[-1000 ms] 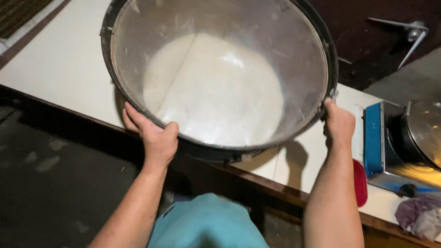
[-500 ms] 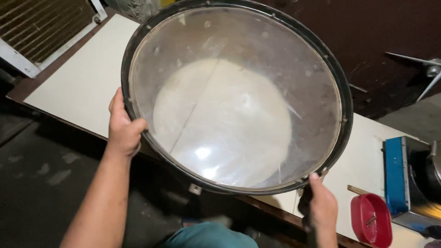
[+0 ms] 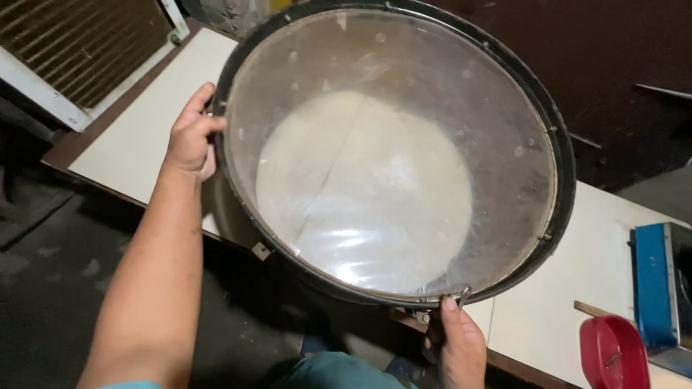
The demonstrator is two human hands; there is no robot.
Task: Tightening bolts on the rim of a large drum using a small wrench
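The left grip (image 3: 191, 137) is clamped on the black rim of a large round drum with a clear, dust-filmed plastic head (image 3: 393, 155), fingers curled over the hoop at its left edge and the thumb lying along the outside. The right grip (image 3: 459, 342) pinches the same hoop at its near, lower edge, thumb pressed up against the metal band beside a small tension lug, fingers wrapped under and out of sight. Between the two grips the drum is held tilted, its head facing the camera, raised over the near edge of a long cream-coloured tabletop with a dark brown border (image 3: 137, 144); whether its far rim touches the tabletop cannot be told. The tabletop shows pale through the clear head as a rounded patch.

Beyond the left grip, at the far corner, leans a white-framed slatted metal grille (image 3: 68, 54). To the right of the right grip, at the tabletop's far right, stands a blue metal box-shaped object (image 3: 652, 284), cut off by the frame. Just beside it, nearer the right grip, lies a small red round plastic dish (image 3: 613, 356). Below both grips, a dark concrete floor (image 3: 43, 288).
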